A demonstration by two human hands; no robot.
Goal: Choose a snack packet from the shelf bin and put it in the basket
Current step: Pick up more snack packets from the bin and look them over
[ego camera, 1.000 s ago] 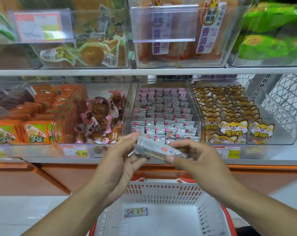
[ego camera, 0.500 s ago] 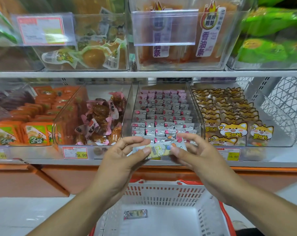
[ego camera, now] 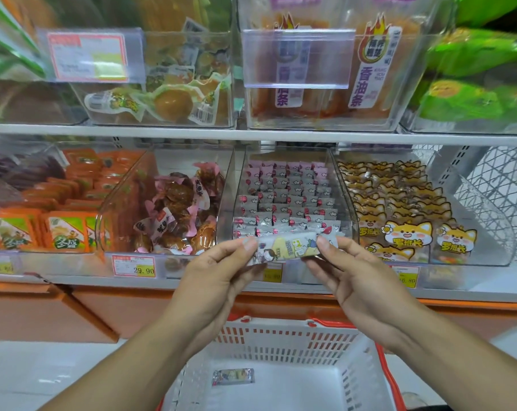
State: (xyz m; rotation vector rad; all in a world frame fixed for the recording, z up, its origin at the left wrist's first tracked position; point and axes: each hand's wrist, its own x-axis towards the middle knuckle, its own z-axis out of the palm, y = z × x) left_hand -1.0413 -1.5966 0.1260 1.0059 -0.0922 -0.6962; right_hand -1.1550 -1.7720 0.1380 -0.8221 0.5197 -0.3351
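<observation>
Turned printed-face-up since a second ago, the packet [ego camera: 290, 247] is pinched at its ends between left hand [ego camera: 218, 280] and right hand [ego camera: 352, 280], above the basket [ego camera: 284, 341]; probably light, crinkly, slippery, best gripped at the crimped ends.

Pale snack packet [ego camera: 287, 247] held level in front of the clear shelf bin [ego camera: 344, 203], above the white basket [ego camera: 284, 342].

Shelf [ego camera: 251, 134] (clear bins [ego camera: 293, 203] atop)
</observation>
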